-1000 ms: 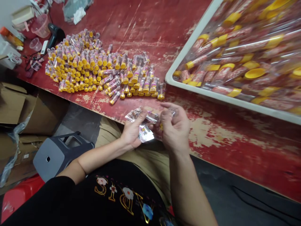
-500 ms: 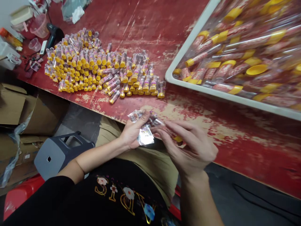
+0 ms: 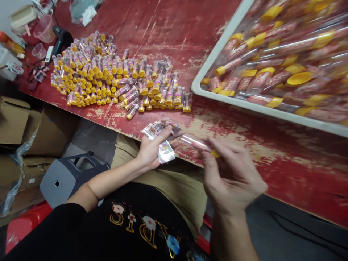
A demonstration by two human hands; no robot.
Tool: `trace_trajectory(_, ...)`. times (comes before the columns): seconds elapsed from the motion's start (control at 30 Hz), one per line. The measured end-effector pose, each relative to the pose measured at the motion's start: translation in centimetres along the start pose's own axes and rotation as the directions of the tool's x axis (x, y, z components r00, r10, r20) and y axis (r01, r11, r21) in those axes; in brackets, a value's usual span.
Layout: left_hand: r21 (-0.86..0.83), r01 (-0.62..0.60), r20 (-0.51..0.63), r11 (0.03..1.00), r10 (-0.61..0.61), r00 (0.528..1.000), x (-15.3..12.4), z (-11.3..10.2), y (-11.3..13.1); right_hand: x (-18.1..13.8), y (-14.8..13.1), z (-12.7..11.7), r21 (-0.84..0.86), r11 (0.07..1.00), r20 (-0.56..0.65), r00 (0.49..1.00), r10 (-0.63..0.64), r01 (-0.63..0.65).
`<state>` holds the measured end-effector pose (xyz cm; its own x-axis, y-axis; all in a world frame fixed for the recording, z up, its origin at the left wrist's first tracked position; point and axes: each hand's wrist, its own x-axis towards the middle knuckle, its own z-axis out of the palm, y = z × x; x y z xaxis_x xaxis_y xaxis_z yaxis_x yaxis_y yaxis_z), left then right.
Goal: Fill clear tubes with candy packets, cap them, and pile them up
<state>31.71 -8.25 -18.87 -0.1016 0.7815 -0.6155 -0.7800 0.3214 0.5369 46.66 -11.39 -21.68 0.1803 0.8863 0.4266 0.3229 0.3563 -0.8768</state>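
Note:
My left hand (image 3: 152, 148) is closed on a bunch of shiny printed plastic sleeves (image 3: 166, 151), its thumb pressing across them near the table's front edge. My right hand (image 3: 231, 170) pinches a clear tube (image 3: 194, 142) by its yellow-capped end. The tube points left, its clear end close to the fingers of my left hand; whether it touches the sleeves I cannot tell. Behind my hands lies a large pile of finished-looking tubes (image 3: 108, 72) with yellow caps and purple printed wraps, mostly stacked with caps toward me.
A white-rimmed tray (image 3: 261, 110) heaped with red-labelled, yellow-capped tubes stands at the right on the worn red table (image 3: 174, 32). A black heat gun (image 3: 62, 39) and plastic tubs lie at the far left. Below are a grey stool (image 3: 62, 181) and cardboard boxes (image 3: 24, 127).
My right hand has drawn right and slightly down with the tube, exposing its clear end. The sleeves in my left hand are fanned out more.

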Motion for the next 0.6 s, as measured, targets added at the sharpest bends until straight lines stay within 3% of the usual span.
trace_trajectory(0.07,0.004,0.017,0.000,1.000,-0.017,1.000,0.1,0.1,0.3,0.2,0.3,0.0,0.210,0.960,-0.058,0.978,0.200,-0.183)
trace_trajectory(0.13,0.018,0.034,0.011,0.999,-0.034,0.999,0.0,0.1,0.2,0.6,0.6,0.4,0.371,0.845,0.017,0.912,0.409,-0.385)
trace_trajectory(0.2,0.034,0.035,0.015,0.999,-0.036,0.999,-0.2,0.1,-0.2,1.0,0.9,1.1,0.326,0.802,0.117,0.863,0.491,-0.500)
trace_trajectory(0.3,0.056,0.037,-0.002,0.998,-0.037,0.999,-0.3,-0.2,-1.0,1.7,1.1,2.1,0.167,0.874,0.156,0.888,0.433,-0.456)
trace_trajectory(0.4,0.052,-0.004,-0.007,0.999,0.004,1.000,0.0,-0.6,-1.5,1.7,1.2,2.3,0.112,0.926,0.173,0.924,0.340,-0.362)
trace_trajectory(0.6,0.013,-0.052,-0.002,0.999,0.052,0.999,0.2,-0.6,-1.9,0.5,1.4,2.4,0.090,0.942,0.021,0.946,0.322,-0.323)
